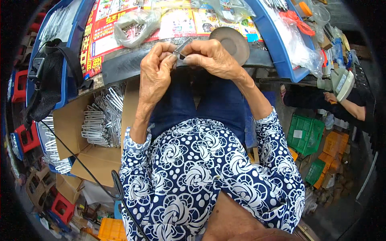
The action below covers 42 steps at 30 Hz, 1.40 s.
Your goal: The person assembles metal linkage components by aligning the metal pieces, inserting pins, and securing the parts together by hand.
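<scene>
My left hand [155,68] and my right hand [215,58] meet over the near edge of the workbench, both closed in a pinch. Between their fingertips is a small metal piece [177,52], thin and silvery with a dark part on the right; its exact kind is too small to make out. Just beyond my left hand lies a clear plastic bag [136,27] of tiny metal parts. Beside my right hand a round, grey-brown dish-like disc [231,43] rests on the bench, partly behind that hand.
Blue trays [71,48] flank the bench; the right one holds plastic bags and a red band [297,22]. By my left arm, a cardboard box [66,130] holds many metal strips [102,120]. A black strap [44,80] hangs left. Another person's hand [330,97] and green crates [303,134] are right.
</scene>
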Each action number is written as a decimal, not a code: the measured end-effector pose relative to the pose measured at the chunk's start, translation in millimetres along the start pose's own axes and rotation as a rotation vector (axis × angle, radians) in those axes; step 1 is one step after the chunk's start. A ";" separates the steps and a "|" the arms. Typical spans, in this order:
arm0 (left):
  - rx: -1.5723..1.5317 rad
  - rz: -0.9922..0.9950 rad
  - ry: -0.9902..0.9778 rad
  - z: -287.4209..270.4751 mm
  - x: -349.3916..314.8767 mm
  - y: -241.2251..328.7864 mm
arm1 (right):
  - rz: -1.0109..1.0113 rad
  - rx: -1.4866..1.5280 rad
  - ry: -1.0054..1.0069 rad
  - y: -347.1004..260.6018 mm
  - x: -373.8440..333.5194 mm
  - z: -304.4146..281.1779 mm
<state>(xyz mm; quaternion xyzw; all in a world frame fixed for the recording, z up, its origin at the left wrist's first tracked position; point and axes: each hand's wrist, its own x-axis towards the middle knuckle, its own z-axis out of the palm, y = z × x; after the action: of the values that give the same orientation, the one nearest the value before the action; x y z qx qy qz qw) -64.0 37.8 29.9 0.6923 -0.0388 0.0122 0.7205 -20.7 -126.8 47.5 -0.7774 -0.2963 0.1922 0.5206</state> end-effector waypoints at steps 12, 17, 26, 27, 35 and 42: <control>0.056 -0.022 0.037 -6.0 0.7 -4.2 | 0.142 0.211 -0.047 -1.4 6.7 4.5; 0.061 0.006 0.084 -7.8 2.2 -6.4 | 0.163 0.025 0.060 -3.9 11.1 13.6; 0.039 -0.026 0.075 -9.3 5.0 -11.0 | 0.124 0.182 0.046 1.8 12.3 13.5; 0.036 -0.031 0.076 -8.9 5.0 -9.4 | 0.125 0.093 0.081 4.1 13.1 14.4; 0.016 -0.013 0.064 -11.7 10.2 -18.3 | 0.175 0.229 0.017 -2.0 15.2 7.7; -0.024 -0.047 0.057 -12.5 11.2 -15.4 | 0.171 0.255 0.061 -1.3 18.1 7.6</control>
<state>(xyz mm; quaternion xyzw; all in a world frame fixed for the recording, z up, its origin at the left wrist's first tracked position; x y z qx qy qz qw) -51.3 49.2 14.9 0.6836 -0.0023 0.0144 0.7297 -12.0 -109.2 45.9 -0.7328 -0.1864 0.2480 0.6056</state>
